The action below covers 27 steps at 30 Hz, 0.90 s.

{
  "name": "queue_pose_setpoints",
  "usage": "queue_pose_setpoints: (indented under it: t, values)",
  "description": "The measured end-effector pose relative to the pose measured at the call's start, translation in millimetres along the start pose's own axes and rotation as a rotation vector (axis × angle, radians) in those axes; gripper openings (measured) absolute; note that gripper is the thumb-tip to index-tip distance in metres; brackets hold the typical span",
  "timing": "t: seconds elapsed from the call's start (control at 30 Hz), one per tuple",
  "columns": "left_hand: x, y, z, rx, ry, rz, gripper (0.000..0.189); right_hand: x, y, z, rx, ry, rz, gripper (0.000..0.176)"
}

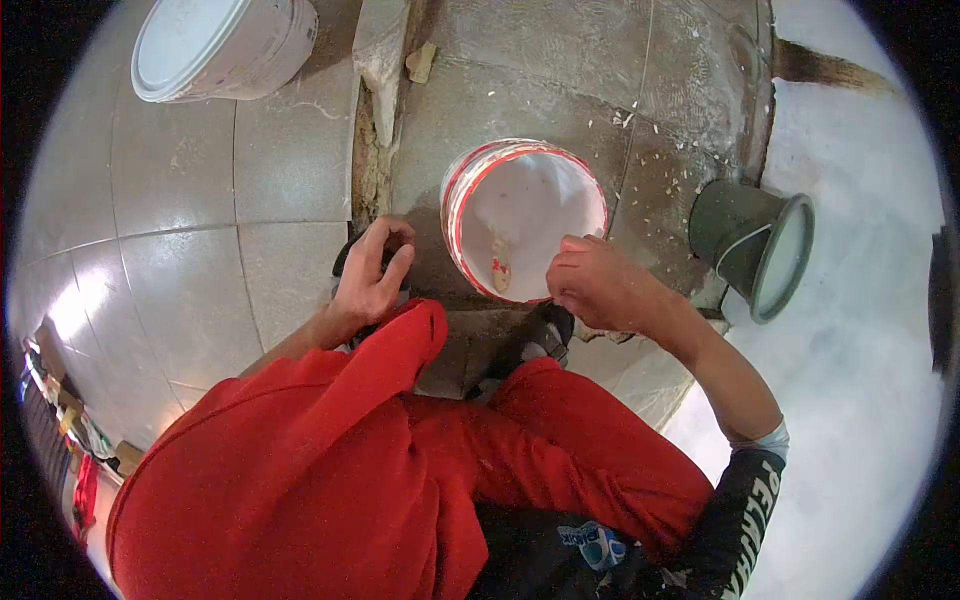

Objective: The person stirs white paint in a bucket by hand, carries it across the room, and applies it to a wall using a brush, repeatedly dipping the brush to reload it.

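A paint bucket point(450, 215) with a red-edged, smeared rim stands on the tiles before me, with pale white-grey stuff inside. A short, light-brown piece with red marks point(500, 272), perhaps a tool handle, sticks up in it near the close wall. My right hand point(598, 285) is closed at the bucket's right near rim; what its fingers hold, if anything, is hidden. Left of the bucket, apart from it, my left hand point(375, 272) hangs over my knee with fingers loosely curved and thumb apart, nothing visible in it.
A lidded white tub point(225, 50) stands at the upper left. To the right, a dark green bucket point(735, 235) leans tilted beside a white surface. A broken tile edge point(375, 130) runs beyond my left hand. Pale chips litter the floor, and assorted items lie far left.
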<state>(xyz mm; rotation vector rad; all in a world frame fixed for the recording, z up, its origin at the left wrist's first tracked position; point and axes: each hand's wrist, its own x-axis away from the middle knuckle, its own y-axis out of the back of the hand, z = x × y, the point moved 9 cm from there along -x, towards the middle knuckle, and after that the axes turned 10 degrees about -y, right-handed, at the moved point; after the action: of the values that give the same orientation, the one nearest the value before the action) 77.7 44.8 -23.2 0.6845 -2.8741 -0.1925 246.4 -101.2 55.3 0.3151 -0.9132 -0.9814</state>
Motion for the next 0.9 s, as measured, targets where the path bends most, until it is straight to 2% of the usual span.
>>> queue_pose_setpoints:
  t: [0.1,0.17,0.2,0.27,0.3,0.37,0.4,0.47,0.5,0.57,0.7,0.77,0.9]
  values:
    - [-1.1,-0.3,-0.7,-0.023,-0.007,0.016,0.018,5.8,17.8,-0.6,-0.184,-0.075,-0.022,0.007]
    - [0.2,1.2,-0.8,-0.036,-0.03,-0.015,0.017,18.7,37.8,-12.2,-0.402,-0.203,-0.051,0.009]
    - [0.7,1.7,-1.5,-0.035,-0.029,-0.016,0.017,26.5,51.3,-12.5,-0.401,-0.203,-0.05,0.009]
    - [1.2,-0.7,1.6,0.016,0.02,0.005,0.017,51.8,53.8,-43.3,-0.597,-0.546,0.12,0.016]
    - [0.6,-1.5,1.7,0.018,0.017,0.006,0.017,60.3,57.3,-51.1,-0.596,-0.549,0.117,0.016]
    - [-0.2,-2.0,0.3,0.011,-0.012,0.003,0.017,85.1,57.4,-80.1,-0.392,-0.737,0.17,0.021]
    - [0.1,-2.4,0.9,0.012,-0.016,0.003,0.017,95.5,47.1,-93.1,-0.39,-0.739,0.167,0.021]
    - [1.6,-2.9,3.9,0.012,0.002,-0.007,0.017,108.5,53.3,-111.3,0.098,-0.616,-0.229,0.024]
    - [0.3,-2.9,3.2,0.011,-0.004,-0.006,0.017,103.3,52.0,-108.0,0.101,-0.618,-0.234,0.024]
    - [1.1,-3.3,3.0,-0.017,0.006,0.004,0.017,84.8,31.6,-106.1,-0.455,-0.756,-0.208,0.031]
    - [0.2,-3.7,0.8,-0.013,0.01,0.017,0.017,53.7,12.4,-88.0,-0.439,-0.75,-0.087,0.038]
    - [1.3,-2.8,1.6,-0.016,-0.013,-0.004,0.016,47.1,-0.2,-85.9,-0.354,-0.85,0.071,0.03]
    - [2.6,-1.5,0.7,0.027,0.003,-0.011,0.016,43.3,5.0,-66.5,-0.353,-0.945,0.04,0.032]
